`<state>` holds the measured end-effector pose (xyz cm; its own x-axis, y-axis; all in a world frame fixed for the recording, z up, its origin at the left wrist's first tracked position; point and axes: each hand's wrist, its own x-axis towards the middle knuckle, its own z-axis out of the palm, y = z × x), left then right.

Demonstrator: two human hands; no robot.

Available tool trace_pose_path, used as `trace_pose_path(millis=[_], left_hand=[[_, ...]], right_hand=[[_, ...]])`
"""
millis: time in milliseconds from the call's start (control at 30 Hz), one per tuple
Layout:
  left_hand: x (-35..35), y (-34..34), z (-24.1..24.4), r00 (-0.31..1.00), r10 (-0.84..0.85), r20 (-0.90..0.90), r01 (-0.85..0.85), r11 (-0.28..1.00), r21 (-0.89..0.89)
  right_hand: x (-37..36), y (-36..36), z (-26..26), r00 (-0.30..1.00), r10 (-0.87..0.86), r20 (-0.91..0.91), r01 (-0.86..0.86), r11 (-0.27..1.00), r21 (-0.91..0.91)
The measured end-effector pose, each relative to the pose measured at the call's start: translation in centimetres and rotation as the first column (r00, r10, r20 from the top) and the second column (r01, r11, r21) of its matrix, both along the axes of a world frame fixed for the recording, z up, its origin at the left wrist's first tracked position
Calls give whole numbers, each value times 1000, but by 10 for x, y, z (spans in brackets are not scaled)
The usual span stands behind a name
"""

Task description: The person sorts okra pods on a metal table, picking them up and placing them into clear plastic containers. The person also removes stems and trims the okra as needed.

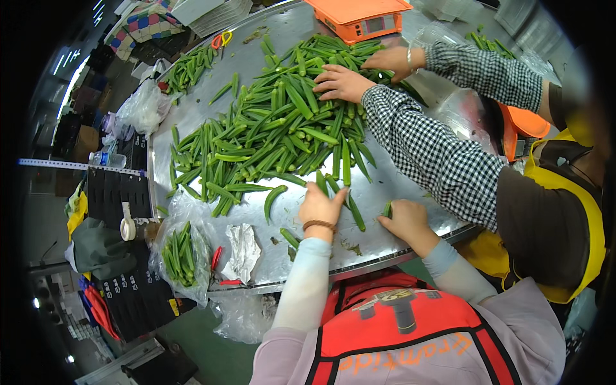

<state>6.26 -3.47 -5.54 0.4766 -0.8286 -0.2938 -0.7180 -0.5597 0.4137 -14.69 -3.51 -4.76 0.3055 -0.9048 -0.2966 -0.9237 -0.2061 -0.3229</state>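
Note:
A large heap of green okra pods (279, 120) spreads over a metal table (380, 183). At the heap's near edge my left hand (321, 207), with a braided band at its wrist, reaches among a few pods; its thumb and index finger are beside them, and whether it grips one is hidden. One okra pod (356, 211) lies just right of that thumb. My right hand (406, 219) is closed above the table near its front edge, and the end of an okra pod (387, 208) sticks out past the thumb. A short pod (289, 237) lies by my left wrist.
A co-worker's hands (344, 83) touch the heap from the right, the checked sleeve (428, 144) crossing the table. An orange scale (358, 19) stands at the back. Left are bagged okra (180, 255), crumpled paper (242, 252), a red-handled tool (216, 258) and scissors (221, 41).

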Motion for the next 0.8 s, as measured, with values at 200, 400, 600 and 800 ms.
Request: trace_pose_path(millis=[200, 400, 600, 800], left_hand=[[-2, -8, -1, 991, -114, 67, 111, 993, 37], [9, -3, -10, 982, -149, 116, 153, 988, -33], [59, 22, 10, 993, -111, 42, 118, 958, -261], [141, 26, -11, 976, -52, 212, 98, 972, -213]], right_hand=[[31, 13, -11, 970, 50, 236, -8, 984, -178], [63, 16, -11, 962, 223, 156, -185, 957, -223], [87, 35, -15, 926, 328, 187, -270, 921, -280], [83, 2, -21, 855, 157, 495, -92, 984, -153]])
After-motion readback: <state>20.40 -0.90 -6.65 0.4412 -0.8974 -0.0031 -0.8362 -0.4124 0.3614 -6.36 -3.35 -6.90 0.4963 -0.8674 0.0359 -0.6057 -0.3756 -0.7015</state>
